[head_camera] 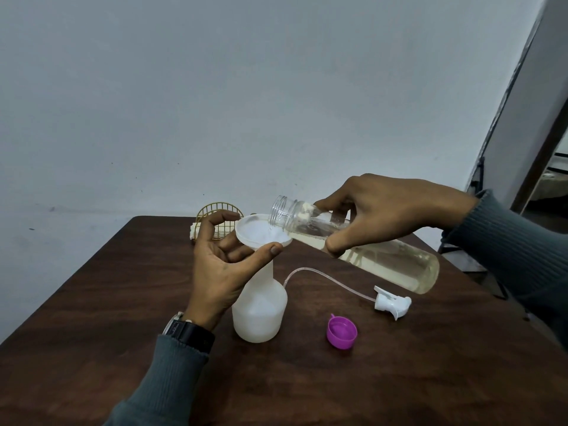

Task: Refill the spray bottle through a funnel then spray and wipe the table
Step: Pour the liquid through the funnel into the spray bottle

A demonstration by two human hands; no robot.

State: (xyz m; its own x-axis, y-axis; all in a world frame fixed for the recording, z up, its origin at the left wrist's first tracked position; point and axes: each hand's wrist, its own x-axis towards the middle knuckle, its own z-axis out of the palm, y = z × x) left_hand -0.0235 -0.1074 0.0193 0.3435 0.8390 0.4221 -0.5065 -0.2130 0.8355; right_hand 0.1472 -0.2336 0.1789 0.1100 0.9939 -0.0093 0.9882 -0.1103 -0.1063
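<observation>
Dark wood table [92, 348], grey sleeves coming in from the bottom edge, black watch [187, 329] on the left wrist. Purple cap [341, 332] lies open side up on the table, near the front, right of the spray bottle. White spray bottle [259, 309] stands upright mid-table with its top off. Trigger head [392, 304] lies on its side to the right, its clear tube [325, 276] curving back toward the bottle's shoulder.

White funnel [261, 233] sits in the spray bottle neck. Left hand [219, 272] steadies it: thumb against the near rim, index finger curled round the far rim, other fingers bent under the bowl.

Right hand [390, 216] grips the clear bottle [393, 262] near its neck, thumb below and fingers over the top. Bottle tilted, open mouth over the funnel bowl, pale yellowish liquid inside; a thin stream seems to be running into the funnel, hard to tell.

Far edge: gold wire holder [219, 210] with a pale cloth [193, 232] in it, partly behind the left hand. Grey wall [215, 87] behind.
</observation>
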